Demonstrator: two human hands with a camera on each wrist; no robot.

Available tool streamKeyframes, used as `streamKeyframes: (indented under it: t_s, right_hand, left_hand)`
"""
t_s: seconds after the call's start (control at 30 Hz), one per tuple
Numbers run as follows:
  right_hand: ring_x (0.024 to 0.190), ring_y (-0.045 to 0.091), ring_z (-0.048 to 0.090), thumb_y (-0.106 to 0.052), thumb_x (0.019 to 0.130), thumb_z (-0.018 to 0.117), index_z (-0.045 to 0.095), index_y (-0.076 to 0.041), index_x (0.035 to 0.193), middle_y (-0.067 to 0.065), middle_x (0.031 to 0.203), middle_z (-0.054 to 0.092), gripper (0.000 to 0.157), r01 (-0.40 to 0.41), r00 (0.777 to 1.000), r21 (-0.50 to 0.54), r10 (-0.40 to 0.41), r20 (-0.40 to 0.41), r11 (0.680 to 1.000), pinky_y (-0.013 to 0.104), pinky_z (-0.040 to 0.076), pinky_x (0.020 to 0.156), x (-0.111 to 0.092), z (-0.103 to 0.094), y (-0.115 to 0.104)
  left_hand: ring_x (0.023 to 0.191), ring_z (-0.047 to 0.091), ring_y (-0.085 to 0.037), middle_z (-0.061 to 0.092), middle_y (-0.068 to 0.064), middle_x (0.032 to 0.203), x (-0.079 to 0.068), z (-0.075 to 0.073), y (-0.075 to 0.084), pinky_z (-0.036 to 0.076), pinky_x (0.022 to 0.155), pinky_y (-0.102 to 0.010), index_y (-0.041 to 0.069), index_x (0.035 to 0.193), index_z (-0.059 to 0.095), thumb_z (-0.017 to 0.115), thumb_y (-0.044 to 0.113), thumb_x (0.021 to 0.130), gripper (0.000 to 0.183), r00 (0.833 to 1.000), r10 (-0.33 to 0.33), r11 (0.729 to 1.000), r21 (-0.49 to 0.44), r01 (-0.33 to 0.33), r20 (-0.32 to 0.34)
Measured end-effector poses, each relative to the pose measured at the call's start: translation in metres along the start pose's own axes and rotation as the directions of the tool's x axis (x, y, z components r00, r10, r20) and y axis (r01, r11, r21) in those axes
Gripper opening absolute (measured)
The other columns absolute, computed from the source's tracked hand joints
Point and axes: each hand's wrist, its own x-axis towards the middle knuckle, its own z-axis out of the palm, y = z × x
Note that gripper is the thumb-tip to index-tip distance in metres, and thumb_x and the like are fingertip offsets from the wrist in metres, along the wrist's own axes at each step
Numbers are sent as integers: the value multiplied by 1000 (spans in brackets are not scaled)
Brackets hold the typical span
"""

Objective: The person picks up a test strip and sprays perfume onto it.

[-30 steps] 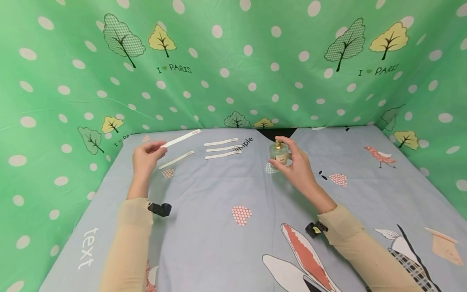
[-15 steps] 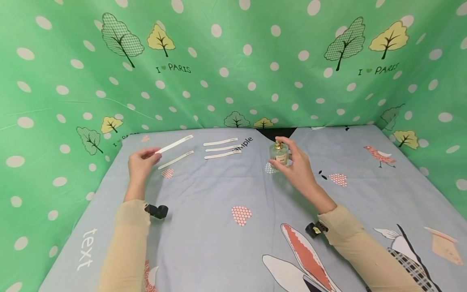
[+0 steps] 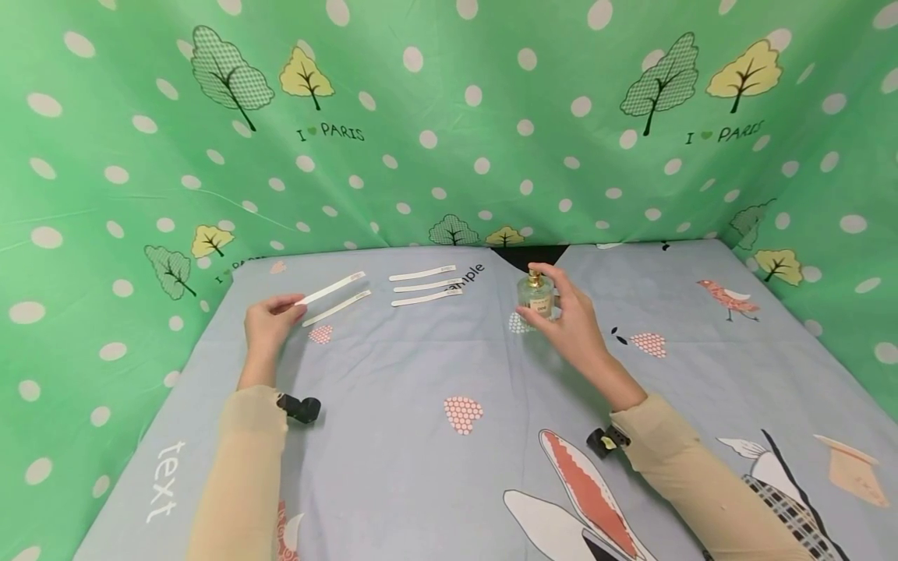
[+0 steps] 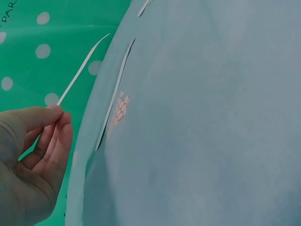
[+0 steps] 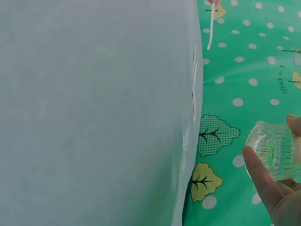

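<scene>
In the head view my left hand (image 3: 272, 326) pinches one end of a white perfume test strip (image 3: 331, 288) between thumb and fingers. The strip slants up to the right, its printed end away from the hand. Just below it a second test strip (image 3: 338, 308) lies on the cloth. To the right are three more test strips (image 3: 426, 298) in a row. My right hand (image 3: 578, 323) grips a glass perfume bottle (image 3: 537, 292), a finger at the gold spray top and the thumb low on its labelled side. The right wrist view shows the bottle's ribbed glass base (image 5: 270, 146).
A grey-blue printed cloth (image 3: 393, 467) covers the table. Green dotted fabric (image 3: 393, 93) hangs behind it and at both sides. A small black camera sits at the left wrist (image 3: 302, 408), another at the right wrist (image 3: 602, 442).
My left hand has come down and slightly left with its test strip, which is now closer to the strip on the cloth. My right hand and the perfume bottle have stayed in place.
</scene>
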Motion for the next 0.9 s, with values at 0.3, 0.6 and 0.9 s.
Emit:
streamKeyframes:
  t_s: [0.3,0.6,0.9]
  right_hand:
    - [95,29,67,-12,83,82,46,-21,143,18,111,67,70,-5,1000,8,5,-2,1000,36,57,66,0,-1,0]
    - [95,30,67,-11,83,81,46,-21,143,19,110,66,70,-5,1000,35,4,3,999,42,59,68,0,1,1]
    - [98,31,67,-11,83,81,46,-20,143,19,112,66,70,1,1000,25,-1,2,1000,42,59,70,0,0,2]
  left_hand:
    - [70,60,10,67,11,88,6,1,-10,55,73,-9,3,127,67,71,14,92,36,1000,-18,1000,-25,19,23]
    - [71,62,7,63,16,79,10,-2,-20,55,70,-9,3,127,67,69,14,93,35,998,-39,999,3,39,50]
    - [71,57,8,68,-15,124,11,-2,-18,52,67,-6,8,132,64,64,13,96,37,998,-61,992,109,60,13]
